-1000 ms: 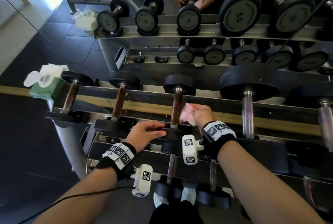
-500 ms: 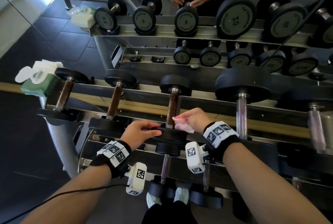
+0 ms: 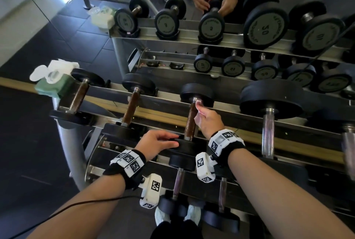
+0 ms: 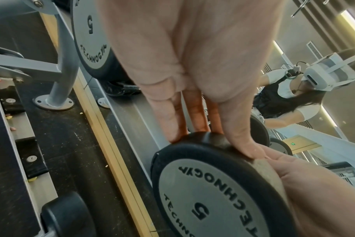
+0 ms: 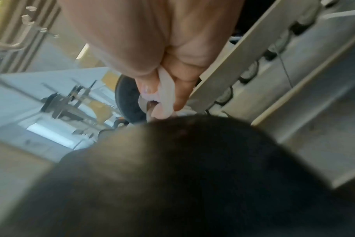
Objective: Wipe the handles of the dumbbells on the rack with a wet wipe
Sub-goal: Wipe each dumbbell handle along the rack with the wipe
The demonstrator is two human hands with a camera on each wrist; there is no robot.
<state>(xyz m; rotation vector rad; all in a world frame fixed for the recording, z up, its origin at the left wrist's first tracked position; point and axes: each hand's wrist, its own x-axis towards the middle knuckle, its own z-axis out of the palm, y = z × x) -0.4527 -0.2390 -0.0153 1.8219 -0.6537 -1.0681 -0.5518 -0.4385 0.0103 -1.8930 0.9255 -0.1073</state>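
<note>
Nearest: left hand (image 3: 155,143), fingers (image 4: 195,110) nearly straight and laid over the rim of the near weight head (image 4: 209,192), thumb along its edge; the grey face reads "5". It steadies the third dumbbell (image 3: 189,121) from the left on the top tier of the rack (image 3: 221,121). Just beyond: right hand (image 3: 208,121), fingers curled round a pale pink wet wipe (image 3: 198,111), which is pressed to the right side of that dumbbell's brown handle (image 3: 190,123) near its far end, close under the far weight head (image 3: 196,94). In the right wrist view the wipe (image 5: 165,91) is bunched between thumb and fingers; the rest is blurred. Same tier, leftward: two smaller dumbbells with brown handles (image 3: 130,107) (image 3: 77,96). Rightward: a larger dumbbell with a pale metal handle (image 3: 268,135). Far left end of the rack: a green wipe pack (image 3: 55,83), lid open, white sheet standing out of it. Farthest: a mirror (image 3: 230,27) showing the rack, dumbbells and both hands.
</note>
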